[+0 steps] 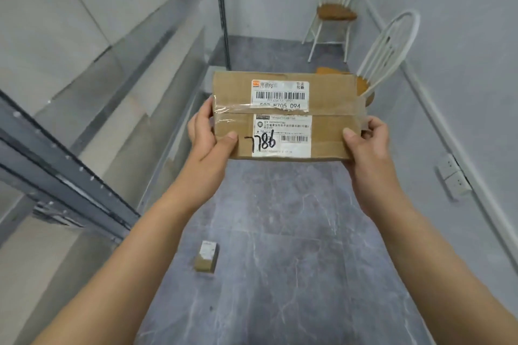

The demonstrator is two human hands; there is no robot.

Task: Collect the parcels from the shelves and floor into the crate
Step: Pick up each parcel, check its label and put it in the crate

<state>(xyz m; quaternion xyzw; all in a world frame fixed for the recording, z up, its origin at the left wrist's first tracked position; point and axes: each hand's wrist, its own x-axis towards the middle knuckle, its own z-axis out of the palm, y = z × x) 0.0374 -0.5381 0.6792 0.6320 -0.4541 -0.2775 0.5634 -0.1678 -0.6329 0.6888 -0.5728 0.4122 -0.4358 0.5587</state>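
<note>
You hold a box [232, 131] up in front of you with both hands, in the air above the grey floor [280, 232]. Your left hand [208, 137] grips its left end, the thumb [227, 138] pressed on the top face and the fingers wrapped round the edge. Your right hand [370, 143] grips the right end the same way, its thumb [350, 134] on top. The fingers under the box are hidden, so you cannot see how they lie there.

The box is flat, brown cardboard, held roughly level with its top face turned toward you. Clear tape [229, 112] runs across the middle seam. A white label [280, 94] with a barcode sits on the far half, and a second label [283, 134] sits on the near half, with "7786" written in black marker at its left edge.

A small parcel [207, 259] lies on the floor below your left forearm, just beside the foot of the shelves [70, 171] on your left; it seems to carry a pale label, though it is too blurred to read. Two white chairs stand along the right wall: one [336, 8] at the far end, another [389, 47] nearer, its brown seat partly behind the box. Wall sockets [452, 176] sit low on the right wall.
</note>
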